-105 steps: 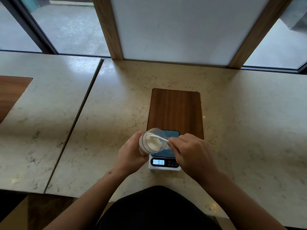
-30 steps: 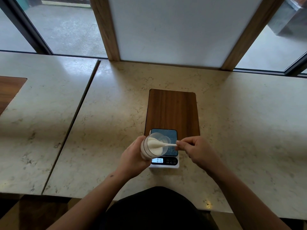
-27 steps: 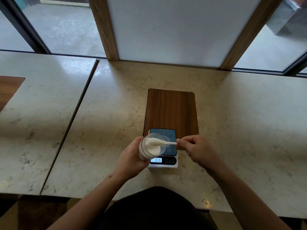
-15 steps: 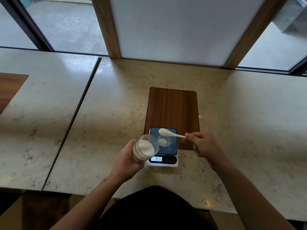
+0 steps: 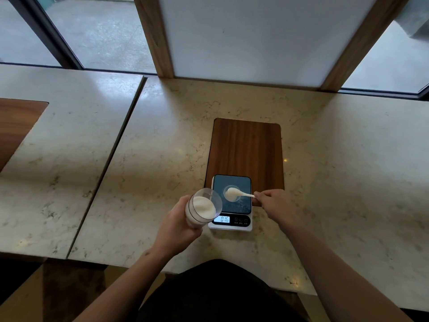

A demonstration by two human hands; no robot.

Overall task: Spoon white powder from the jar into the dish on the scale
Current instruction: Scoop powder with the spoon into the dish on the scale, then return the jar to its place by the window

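My left hand (image 5: 177, 225) holds a clear jar (image 5: 202, 208) of white powder, tilted toward me, just left of the scale. A small digital scale (image 5: 232, 203) with a dark top and a lit display sits on the marble counter. A small clear dish (image 5: 232, 194) rests on the scale's top. My right hand (image 5: 276, 204) pinches the handle of a white spoon (image 5: 239, 193). The spoon's bowl, heaped with powder, hovers right over the dish.
A dark wooden board (image 5: 246, 149) is set into the counter behind the scale. A seam (image 5: 111, 154) splits the counter from a second slab on the left, which has another wooden inlay (image 5: 16, 126). A window and white panel rise behind.
The spoon came out of the jar with powder and moved right, over the dish. My left hand drew the jar left and down, off the scale.
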